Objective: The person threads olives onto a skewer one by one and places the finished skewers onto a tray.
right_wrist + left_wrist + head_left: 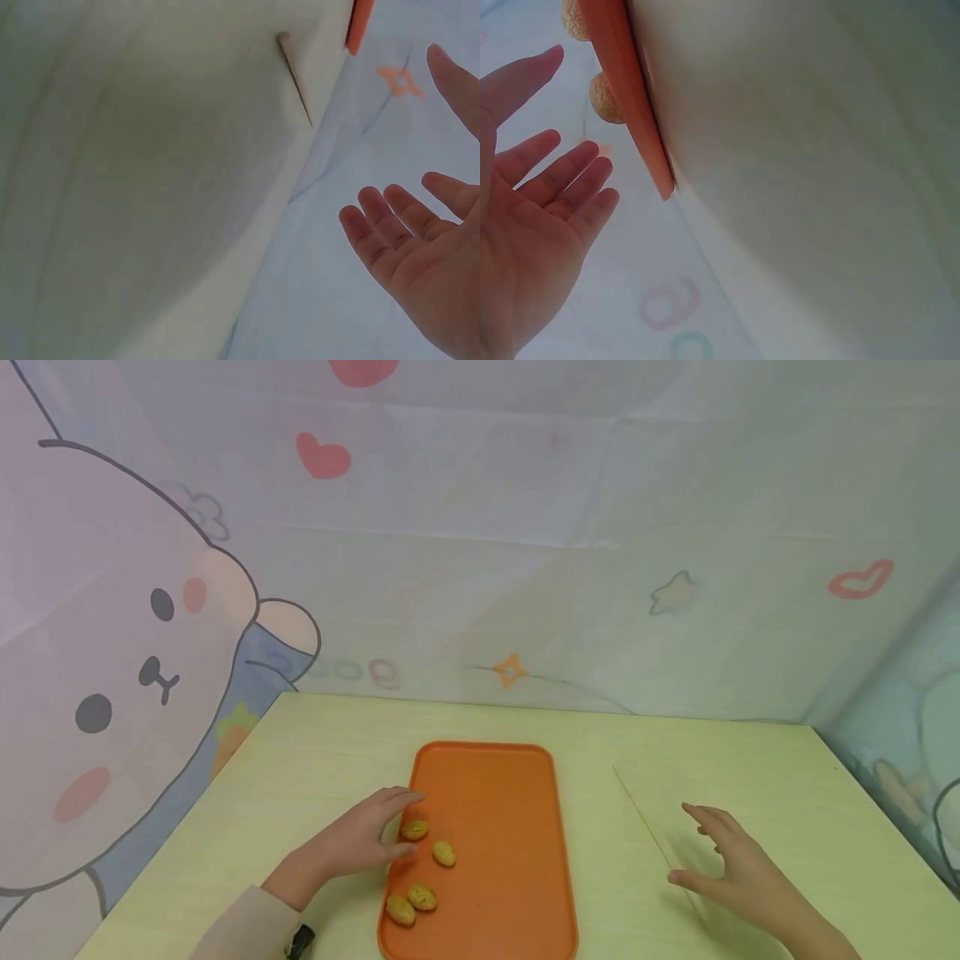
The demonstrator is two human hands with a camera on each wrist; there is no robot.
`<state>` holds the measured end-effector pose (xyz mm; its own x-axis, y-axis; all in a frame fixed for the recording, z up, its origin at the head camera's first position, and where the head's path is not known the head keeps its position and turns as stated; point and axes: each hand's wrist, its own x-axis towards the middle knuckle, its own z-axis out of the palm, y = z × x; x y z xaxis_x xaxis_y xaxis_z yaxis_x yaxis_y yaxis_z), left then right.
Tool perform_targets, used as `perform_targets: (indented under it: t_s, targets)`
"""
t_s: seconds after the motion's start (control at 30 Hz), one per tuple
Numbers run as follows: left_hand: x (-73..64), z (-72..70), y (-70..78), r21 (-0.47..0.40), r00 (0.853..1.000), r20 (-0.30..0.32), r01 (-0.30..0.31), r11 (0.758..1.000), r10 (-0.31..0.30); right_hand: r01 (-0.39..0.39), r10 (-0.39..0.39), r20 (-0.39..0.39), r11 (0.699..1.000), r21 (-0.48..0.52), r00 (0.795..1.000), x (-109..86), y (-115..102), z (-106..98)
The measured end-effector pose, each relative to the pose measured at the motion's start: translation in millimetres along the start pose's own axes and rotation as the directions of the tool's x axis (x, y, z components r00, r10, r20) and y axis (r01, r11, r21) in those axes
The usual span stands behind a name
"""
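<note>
Several small, oval, yellow-brown pieces with rough skin, like little potatoes [444, 853], lie on the left half of an orange tray [510, 827]. Over the tray's left edge hovers my left hand [363, 837], fingers and thumb spread around one piece [415, 830] without gripping it. In the left wrist view that hand [536, 225] holds nothing, and two pieces [606, 99] show beyond the tray rim. A thin wooden skewer [645, 818] lies on the table right of the tray. My right hand [742, 872] hovers beside the skewer, fingers apart and holding nothing; its near end passes under the hand.
The pale yellow table [787, 777] ends at a cloth backdrop [487, 527] printed with hearts and a bear. Cloth also stands along the right side. A small black object [300, 941] shows beside the left sleeve.
</note>
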<state>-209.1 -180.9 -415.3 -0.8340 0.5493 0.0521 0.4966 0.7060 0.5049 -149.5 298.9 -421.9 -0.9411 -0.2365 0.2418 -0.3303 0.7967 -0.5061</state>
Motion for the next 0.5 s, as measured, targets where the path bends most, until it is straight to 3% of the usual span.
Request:
perform_targets:
  t_s: [0.13, 0.23, 0.4, 0.5]
  targets:
    - [2.3, -0.3, -0.8, -0.003, 1.000, 0.028, 0.005, 1.000, -0.005, -0.015, 0.015, 0.031, 1.000, 0.003, 0.999, 2.4, 3.3, 6.3]
    - [3.9, 0.1, -1.9, 0.000, 0.999, 0.042, -0.004, 1.000, 0.004, -0.069, 0.066, 0.089, 0.997, 0.032, 0.994, 5.4, 5.5, 8.0]
    - [6.5, 1.6, -3.6, 0.011, 0.998, 0.059, -0.017, 1.000, 0.016, -0.142, 0.129, 0.222, 0.989, 0.044, 0.967, 10.7, 9.2, 7.9]
    - [8.4, 2.4, -3.4, 0.020, 0.997, 0.068, -0.021, 1.000, 0.020, -0.152, 0.138, 0.260, 0.988, 0.033, 0.956, 12.4, 11.1, 8.3]
